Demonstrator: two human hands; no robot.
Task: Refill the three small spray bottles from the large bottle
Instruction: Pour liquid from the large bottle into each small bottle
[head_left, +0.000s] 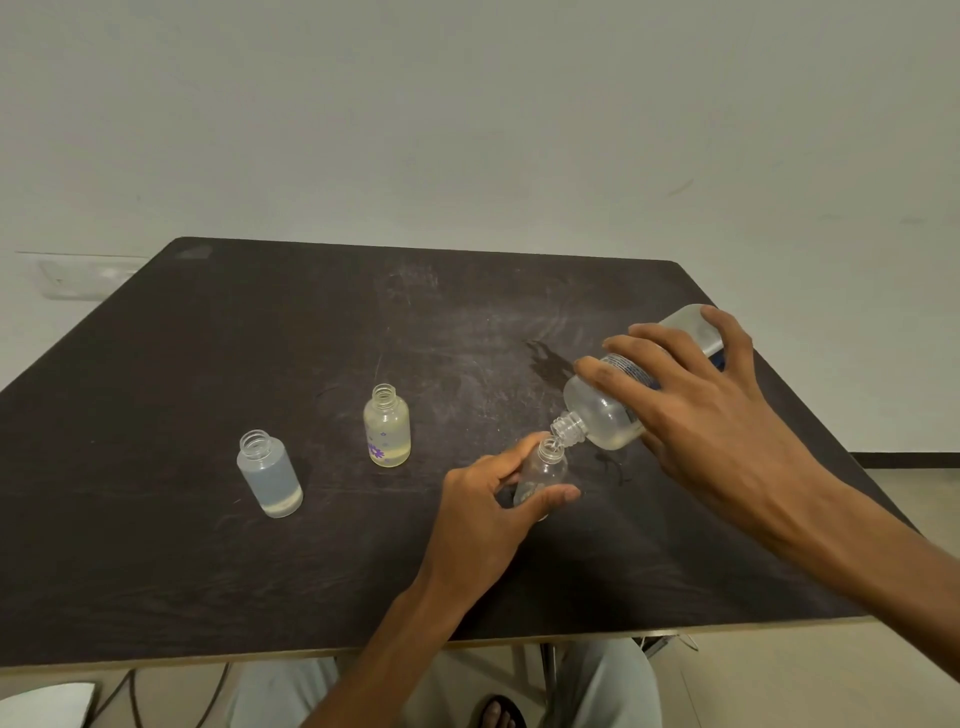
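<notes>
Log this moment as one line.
right hand: tilts large bottle | left hand: steadies clear small bottle | mouths: touching | others: uncapped

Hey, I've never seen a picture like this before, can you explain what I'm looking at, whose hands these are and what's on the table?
There is no machine here. One camera, worn on a person's head, looks forward and down, so the two bare hands are that person's own.

The right hand tips a large clear bottle so that its open neck meets the mouth of a small clear bottle. The left hand steadies that small bottle with its fingers around it.

Two more small bottles stand upright and uncapped on the dark table: a frosted one at the left, and one with purple flowers in the middle. Each holds a little liquid at the bottom. A wet patch shows behind the large bottle.
</notes>
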